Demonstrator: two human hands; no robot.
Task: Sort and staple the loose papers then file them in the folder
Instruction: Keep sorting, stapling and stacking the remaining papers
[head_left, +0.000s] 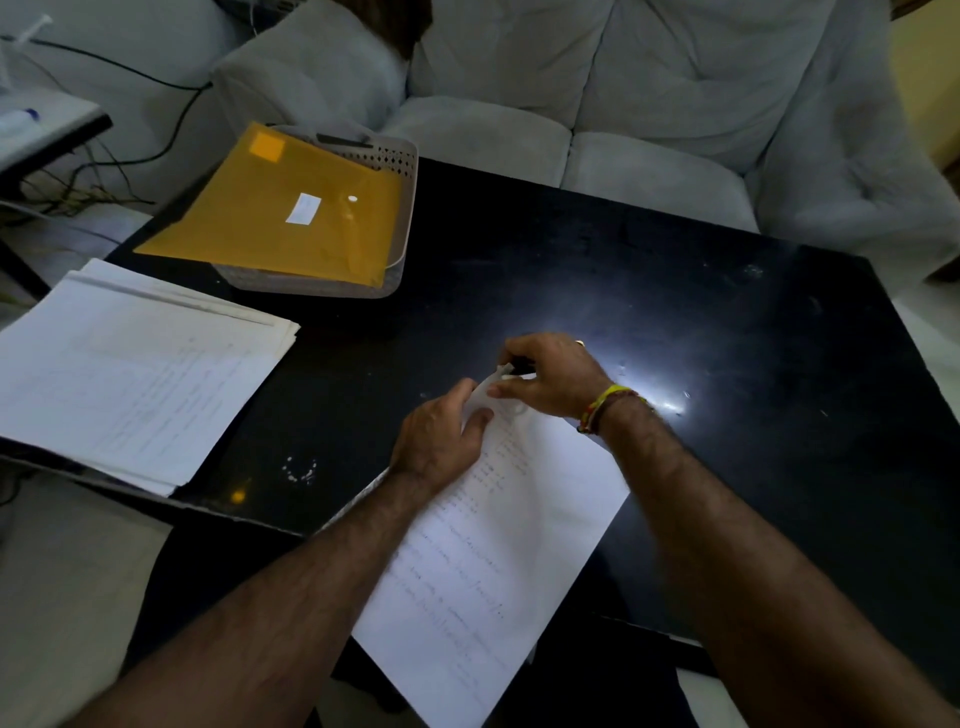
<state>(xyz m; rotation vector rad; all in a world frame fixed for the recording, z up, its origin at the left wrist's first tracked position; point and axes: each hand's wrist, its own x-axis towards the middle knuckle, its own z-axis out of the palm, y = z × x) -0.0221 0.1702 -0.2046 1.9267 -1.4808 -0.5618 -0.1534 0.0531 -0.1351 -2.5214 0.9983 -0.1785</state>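
Black table (675, 312), paper set's (493, 545) far corner between both hands' fingers (480, 418).

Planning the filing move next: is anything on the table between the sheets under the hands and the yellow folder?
Nothing visible. The handwritten sheets lie under both hands, and bare black table runs from them to the yellow folder in its tray. The paper stack lies off to the left.

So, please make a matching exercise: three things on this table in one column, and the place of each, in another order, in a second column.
Things:
1. yellow folder
2. paper stack
3. handwritten sheets

Places:
a. under both hands, near table edge
b. on the grey basket
c. left side of the table

Pairs: 1-b, 2-c, 3-a
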